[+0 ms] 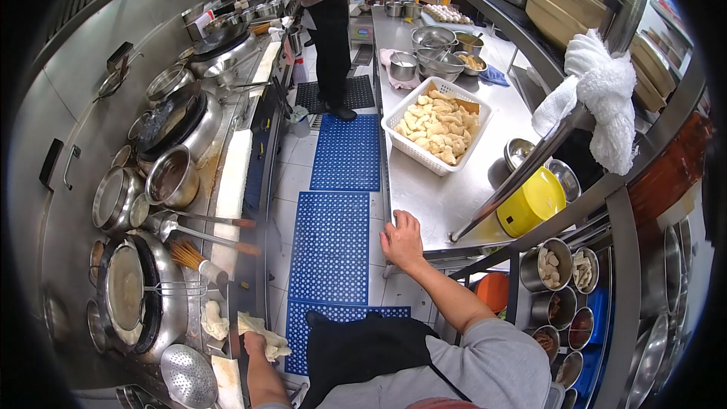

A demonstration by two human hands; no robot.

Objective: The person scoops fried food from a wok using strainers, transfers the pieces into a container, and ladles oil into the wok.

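At the lower left, my left hand (255,346) is closed on a pale, crumpled cloth (266,335) beside the stove's front edge. My right hand (401,239) lies palm-down on the near corner of the steel table (432,208), fingers apart and nothing in them. Farther up that table is a white plastic basket (432,160) heaped with pale golden fried pieces (439,125). Left of my left hand, a second cloth (215,321) lies on the stove ledge, near a perforated strainer (188,376) and a bamboo brush (195,259).
Woks (125,288) and a steel pot (173,176) line the stove. Blue mats (329,246) cover the aisle, where a person in a black apron (331,38) stands. A yellow-lidded container (532,201) and steel bowls stand under a shelf rail hung with a white towel (606,98).
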